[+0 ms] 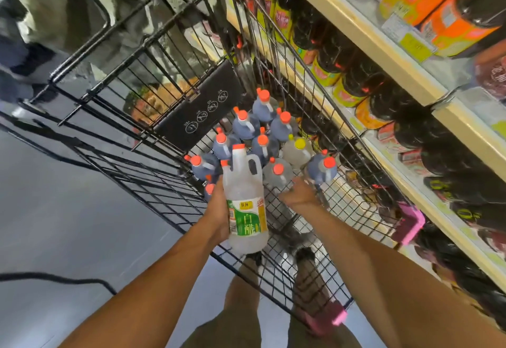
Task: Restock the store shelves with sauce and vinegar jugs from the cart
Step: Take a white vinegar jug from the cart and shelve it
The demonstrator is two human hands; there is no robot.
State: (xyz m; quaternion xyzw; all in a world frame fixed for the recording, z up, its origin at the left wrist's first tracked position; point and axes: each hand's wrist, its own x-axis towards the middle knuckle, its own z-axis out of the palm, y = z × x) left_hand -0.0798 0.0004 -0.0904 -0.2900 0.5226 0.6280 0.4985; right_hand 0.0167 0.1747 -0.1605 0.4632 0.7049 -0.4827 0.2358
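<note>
1. Shelves [364, 35] run along the right, full of dark bottles. The cart [200, 106] stands just left of them.
2. Dark and clear jugs [246, 125] stand upright at the cart's far end.
3. Left hand [219, 210] grips a clear vinegar jug [245, 205] by its body, raised over the near basket.
4. Right hand [299, 194] is down at another clear jug [276, 175]; whether it has a grip can't be told.
5. Step, as I judge it: unloading. Next move needs a sure second hold, then a turn right to a shelf gap.

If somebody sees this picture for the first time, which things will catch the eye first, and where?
First, the clear jug with a green label, held in the left hand at the centre, above the cart. Behind it, dark jugs with orange caps stand clustered in the cart, one yellow-capped jug among them. Shelves of dark bottles fill the right side.
</note>
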